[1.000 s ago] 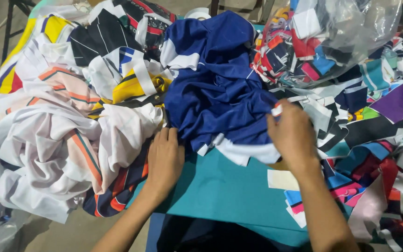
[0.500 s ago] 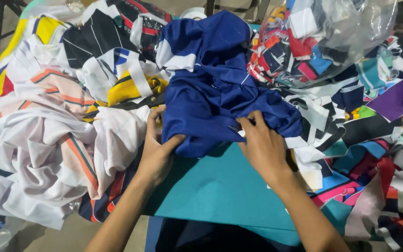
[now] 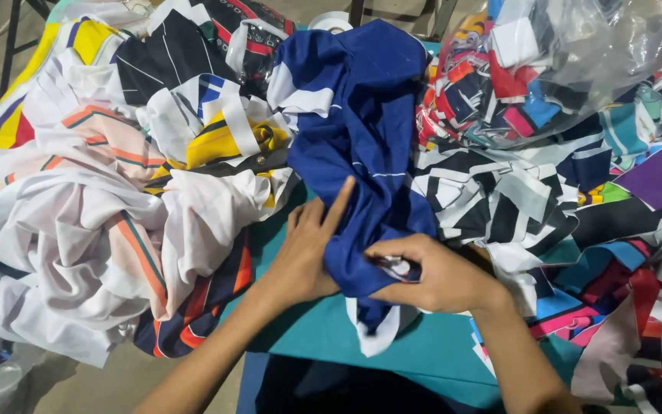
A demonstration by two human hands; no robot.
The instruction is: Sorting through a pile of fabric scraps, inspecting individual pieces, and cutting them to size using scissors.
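Observation:
A dark blue garment with white trim (image 3: pixel 369 146) lies bunched lengthwise on a teal table cover (image 3: pixel 323 337). My left hand (image 3: pixel 308 245) presses flat against its left side, fingers stretched out along the cloth. Low on the garment, my right hand (image 3: pixel 430 272) pinches a fold of the blue fabric in closed fingers. A white hem hangs below both hands.
A heap of white, orange-striped and yellow garments (image 3: pixel 101 207) fills the left. Black-and-white and multicoloured fabric pieces (image 3: pixel 576 207) cover the right. A clear plastic bag of cloth scraps (image 3: pixel 545 69) sits at the back right. A white tape roll (image 3: pixel 331 21) lies at the back.
The blue garment has been gathered from a wide spread into a narrow bunch. My right hand moved left and down and closed on a fold; my left hand flattened against it.

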